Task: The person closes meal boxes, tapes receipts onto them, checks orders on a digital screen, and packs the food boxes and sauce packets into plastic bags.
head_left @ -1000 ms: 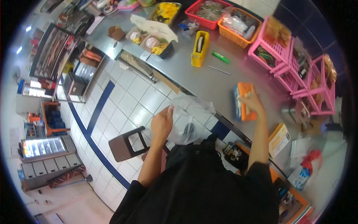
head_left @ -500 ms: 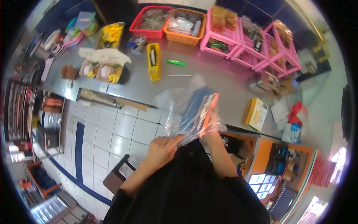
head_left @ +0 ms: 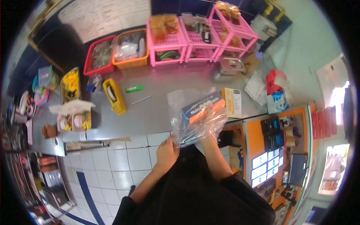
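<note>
Metal counter (head_left: 165, 80), red basket (head_left: 99, 71), orange basket (head_left: 130, 63), pink racks (head_left: 168, 42), yellow tape dispenser (head_left: 118, 103), green object (head_left: 134, 89), yellow-and-white carton (head_left: 232, 103)

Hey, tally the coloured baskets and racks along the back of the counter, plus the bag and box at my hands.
Red basket: 1
Orange basket: 1
Pink racks: 3
Clear plastic bag: 1
Blue and orange box, seen through the plastic: 1
Total: 7

Left hand (head_left: 167, 153) grips clear bag (head_left: 187, 132) over worktop's (head_left: 159, 101) front edge; right hand (head_left: 210, 126), seen through it, holds blue-and-orange box (head_left: 200, 109) inside. Yellow carton (head_left: 232, 103) sits right, near same edge.
</note>
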`<state>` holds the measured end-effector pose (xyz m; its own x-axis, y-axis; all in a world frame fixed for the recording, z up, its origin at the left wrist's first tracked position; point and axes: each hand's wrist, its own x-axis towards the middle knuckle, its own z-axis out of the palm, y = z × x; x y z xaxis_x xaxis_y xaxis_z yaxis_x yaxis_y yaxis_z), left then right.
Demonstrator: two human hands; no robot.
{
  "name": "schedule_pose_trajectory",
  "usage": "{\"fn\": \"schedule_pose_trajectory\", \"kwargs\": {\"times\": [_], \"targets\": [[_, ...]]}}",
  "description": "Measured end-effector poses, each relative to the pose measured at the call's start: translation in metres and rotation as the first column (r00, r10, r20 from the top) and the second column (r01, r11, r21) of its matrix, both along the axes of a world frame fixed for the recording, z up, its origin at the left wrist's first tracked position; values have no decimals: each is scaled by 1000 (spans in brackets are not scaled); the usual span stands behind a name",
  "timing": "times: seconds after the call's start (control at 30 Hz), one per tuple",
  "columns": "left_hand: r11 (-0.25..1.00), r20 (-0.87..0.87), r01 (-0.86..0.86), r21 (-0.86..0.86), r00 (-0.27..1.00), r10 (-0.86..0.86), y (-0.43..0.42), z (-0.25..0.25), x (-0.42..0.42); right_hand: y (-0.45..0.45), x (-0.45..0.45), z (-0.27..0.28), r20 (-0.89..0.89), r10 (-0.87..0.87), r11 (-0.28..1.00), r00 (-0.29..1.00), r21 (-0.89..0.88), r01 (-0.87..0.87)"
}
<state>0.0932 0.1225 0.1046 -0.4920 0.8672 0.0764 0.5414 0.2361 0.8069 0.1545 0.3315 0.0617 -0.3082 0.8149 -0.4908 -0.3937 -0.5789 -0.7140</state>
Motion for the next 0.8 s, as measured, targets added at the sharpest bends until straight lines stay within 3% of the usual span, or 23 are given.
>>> {"fn": "schedule_pose_trajectory", "kwargs": {"times": [0.03,0.07,0.1,0.17,0.2,0.23,0.27,0.3,0.33,0.43,0.47,0.5,0.53,0.57,0.6,0.67,0.7,0.77,0.8], "targets": [[961,95,102,-258,992,-80,3,-13,-4,8,-6,20,73,-12,1000,997,-16,13],[893,289,337,-300,924,-252,14,0,-3,20,-12,12,269,-37,991,962,136,0],[877,301,366,-311,913,-274,21,16,0,28,-12,3,370,-29,977,929,208,-52],[866,740,500,23,574,-351,43,62,-7,42,-11,-5,568,-54,932,821,325,-163],[935,857,327,135,436,-276,47,47,-13,50,-10,-5,637,-4,897,771,343,-278],[935,860,335,118,436,-265,59,39,-20,53,-1,11,647,203,820,735,297,-489],[998,887,54,30,459,-52,71,32,-27,59,8,35,605,458,660,651,260,-705],[969,893,-236,-71,419,167,79,28,-31,66,27,63,501,669,472,550,285,-834],[965,891,-245,-97,410,193,81,27,-37,73,47,89,392,761,408,517,331,-851],[919,822,-360,-162,467,327,78,28,-39,125,88,98,573,340,774,746,280,-568],[891,803,-418,-177,462,376,78,29,-36,148,86,81,835,90,724,543,319,-611],[856,781,-482,-185,457,426,77,30,-33,168,84,59,939,-201,657,279,341,-672],[844,755,-510,-168,484,442,76,27,-29,183,92,8,930,-364,641,-53,209,-738],[804,749,-567,-179,452,485,78,30,-24,195,95,-32,780,-517,642,-352,82,-762],[804,770,-578,-140,447,456,79,28,-21,202,87,-31,791,-523,613,-316,91,-785],[786,786,-611,-96,437,437,74,28,-16,208,75,-6,949,-74,712,-308,-165,-683],[806,824,-586,-82,415,385,73,28,-16,209,73,5,951,-88,697,-297,-154,-701],[816,865,-576,-45,387,320,75,27,-16,205,78,26,992,128,760,-18,-110,-641],[820,856,-568,-64,392,338,75,27,-17,205,92,26,994,112,747,-18,-96,-658]]}}
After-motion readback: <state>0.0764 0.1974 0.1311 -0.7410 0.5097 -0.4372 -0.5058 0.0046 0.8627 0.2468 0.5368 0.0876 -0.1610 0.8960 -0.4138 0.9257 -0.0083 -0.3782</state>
